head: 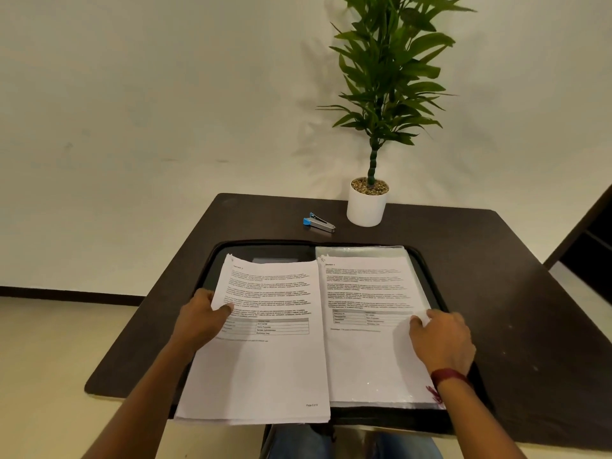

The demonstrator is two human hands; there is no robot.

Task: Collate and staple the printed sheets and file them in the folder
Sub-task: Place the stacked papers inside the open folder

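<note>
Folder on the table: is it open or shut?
Open: the folder lies flat, both halves showing, with sheets on each side.

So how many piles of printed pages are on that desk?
2. The left pile lies on the left half of the open folder, its edge pinched by the left hand; the right pile lies on the right half, held by the right hand. Others beneath may be hidden.

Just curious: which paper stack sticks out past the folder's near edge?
The left stack, gripped by the left hand: it overhangs the folder, while the right stack lies wholly within it.
</note>
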